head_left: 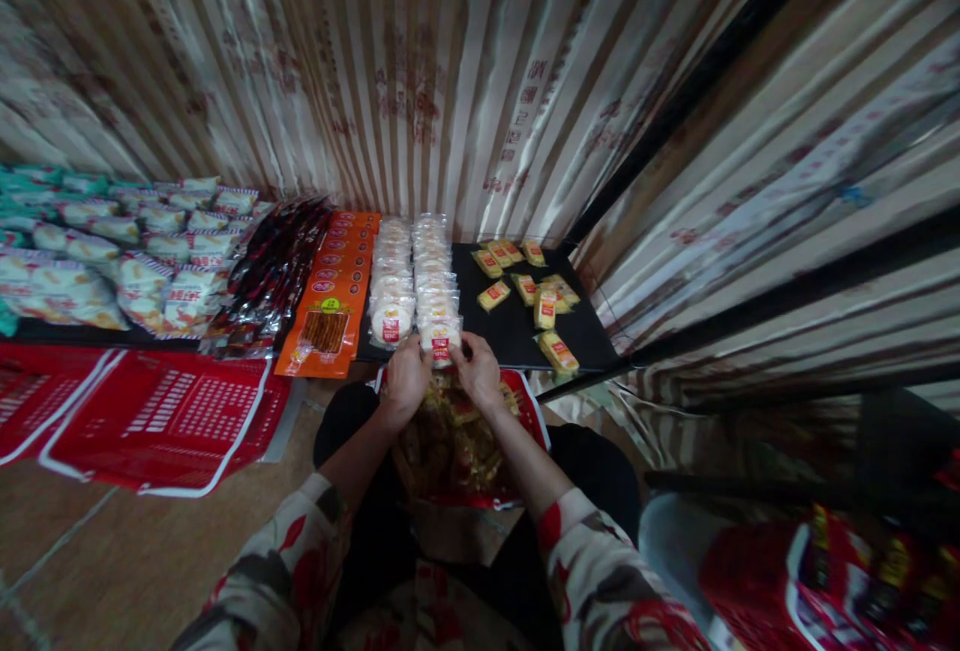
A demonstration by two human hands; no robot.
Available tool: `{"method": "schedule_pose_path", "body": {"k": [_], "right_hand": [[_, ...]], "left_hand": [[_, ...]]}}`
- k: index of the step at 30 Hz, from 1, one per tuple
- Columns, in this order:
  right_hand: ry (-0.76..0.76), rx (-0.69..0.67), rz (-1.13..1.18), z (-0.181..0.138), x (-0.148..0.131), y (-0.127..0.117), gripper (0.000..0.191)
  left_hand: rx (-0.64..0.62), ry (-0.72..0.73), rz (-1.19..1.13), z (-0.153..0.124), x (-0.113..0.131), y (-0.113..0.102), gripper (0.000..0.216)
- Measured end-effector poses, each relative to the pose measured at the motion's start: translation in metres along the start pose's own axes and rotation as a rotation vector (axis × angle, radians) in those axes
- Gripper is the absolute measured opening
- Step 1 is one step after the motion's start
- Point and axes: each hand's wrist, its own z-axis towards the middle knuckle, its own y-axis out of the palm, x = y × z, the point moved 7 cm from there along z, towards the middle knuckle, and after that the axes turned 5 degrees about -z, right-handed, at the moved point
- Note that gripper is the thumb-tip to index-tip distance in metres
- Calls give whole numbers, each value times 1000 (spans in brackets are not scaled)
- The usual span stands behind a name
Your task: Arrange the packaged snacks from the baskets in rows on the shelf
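At the front end of the right-hand row of white snack packets (pixel 435 276), my left hand (pixel 406 378) and my right hand (pixel 478 369) pinch a round white snack packet (pixel 440 335) from both sides. It is clear-wrapped with a red label. Beside it lies the left-hand row of similar packets (pixel 391 306). Both rows rest overlapping on a black shelf (pixel 469 321). Several small yellow wrapped snacks (pixel 493 295) are scattered to the right of the rows. Below my hands, between my knees, stands a red basket (pixel 536 421) filled with yellowish wrapped packets (pixel 461 441).
Left along the shelf lie orange snack packs (pixel 322 296), dark glossy packets (pixel 274 276) and white and green bags (pixel 142 231). Red baskets (pixel 187 411) stand below them. A dark pole (pixel 675 106) slants at right before the striped curtain (pixel 480 61). Another red basket (pixel 750 581) sits lower right.
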Motion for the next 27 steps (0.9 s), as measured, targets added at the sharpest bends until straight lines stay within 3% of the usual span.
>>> {"method": "schedule_pose_path", "body": {"k": [17, 27], "right_hand": [[121, 42, -15, 7, -8, 3, 32], [115, 67, -37, 9, -8, 7, 31]], "left_hand": [[68, 50, 208, 10, 22, -2, 33], [145, 133, 130, 16, 17, 3, 29]]}}
